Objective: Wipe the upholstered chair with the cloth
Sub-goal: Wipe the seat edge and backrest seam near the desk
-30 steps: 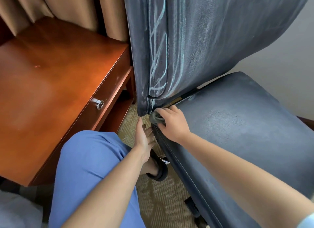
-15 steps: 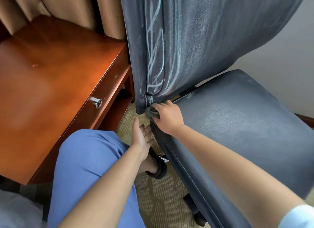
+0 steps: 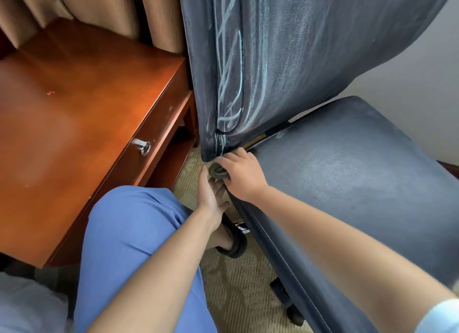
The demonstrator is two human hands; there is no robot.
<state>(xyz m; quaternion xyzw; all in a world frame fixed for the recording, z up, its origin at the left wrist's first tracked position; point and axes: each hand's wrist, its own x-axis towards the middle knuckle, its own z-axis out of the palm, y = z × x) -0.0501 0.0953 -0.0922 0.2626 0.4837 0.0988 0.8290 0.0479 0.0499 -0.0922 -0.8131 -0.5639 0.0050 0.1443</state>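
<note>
Fingers of the right hand (image 3: 242, 176) curl round a balled grey cloth (image 3: 218, 172), pressing it to the front-left corner of the chair seat (image 3: 347, 173), just below the backrest (image 3: 285, 59); the left hand (image 3: 211, 196) lies open just beneath, beside a wooden desk (image 3: 74, 114)

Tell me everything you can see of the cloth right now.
The cloth is a small dark grey-green wad, bunched and twisted rather than spread flat; its fabric looks soft. The right hand grips it, with fingers curled over its top, so most of it is hidden. It sits at the seat's back left corner, just under the backrest's lower edge. The open left hand lies directly below; contact with it is unclear.
</note>
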